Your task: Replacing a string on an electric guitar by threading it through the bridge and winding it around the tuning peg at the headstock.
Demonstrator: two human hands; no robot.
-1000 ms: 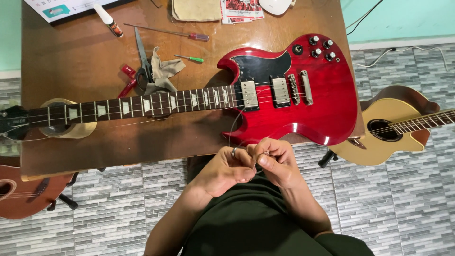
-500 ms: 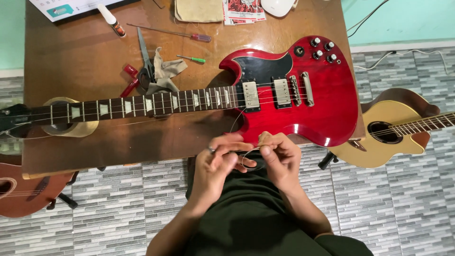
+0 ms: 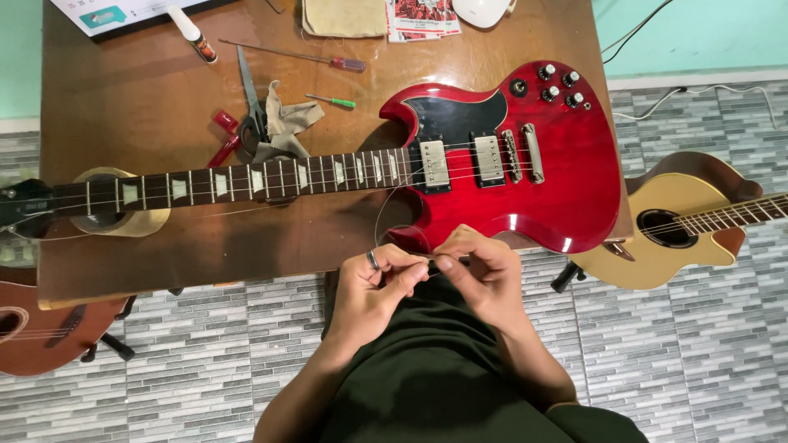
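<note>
Two hands: left hand point(image 3: 376, 289) and right hand point(image 3: 480, 275) are together just below the worktop point(image 3: 148, 107) edge, fingertips meeting.
Grip: both hands pinch one thin guitar string point(image 3: 382, 215) between thumb and fingers.
String: it curves up from the fingers to the red electric guitar point(image 3: 525, 176), beside the lower horn of the body.
Guitar: it lies flat across the worktop, neck to the left, resting on a roll of tape point(image 3: 115, 215).
Behind neck: scissors point(image 3: 249, 102), a cloth point(image 3: 287, 119), two screwdrivers.
Floor: a yellow acoustic guitar point(image 3: 681, 226) at the right.
</note>
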